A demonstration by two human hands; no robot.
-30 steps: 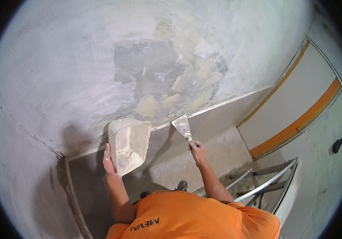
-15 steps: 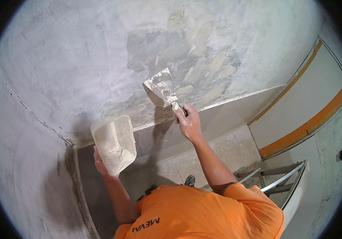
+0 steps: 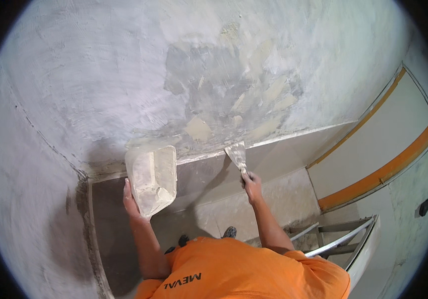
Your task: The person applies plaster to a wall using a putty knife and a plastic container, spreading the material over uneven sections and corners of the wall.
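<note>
- I have the putty knife (image 3: 237,153) at the wall's lower edge, its smeared blade angled up and leftward; whether it touches, I cannot tell.
- I see the right hand (image 3: 252,188) wrapped closed around its handle.
- To the left, I make out the left hand (image 3: 132,202) holding a whitish tub (image 3: 165,164) by its left side, fingers partly hidden from me.
- The tub's open side faces my camera, with pale paste (image 3: 161,195) near its lower end.
- Beyond, I view a grey patch (image 3: 189,65) and cream smears (image 3: 198,129) on the wall (image 3: 99,65).
- Rightward, I find an orange-edged panel (image 3: 378,134) and a metal frame (image 3: 341,241).
</note>
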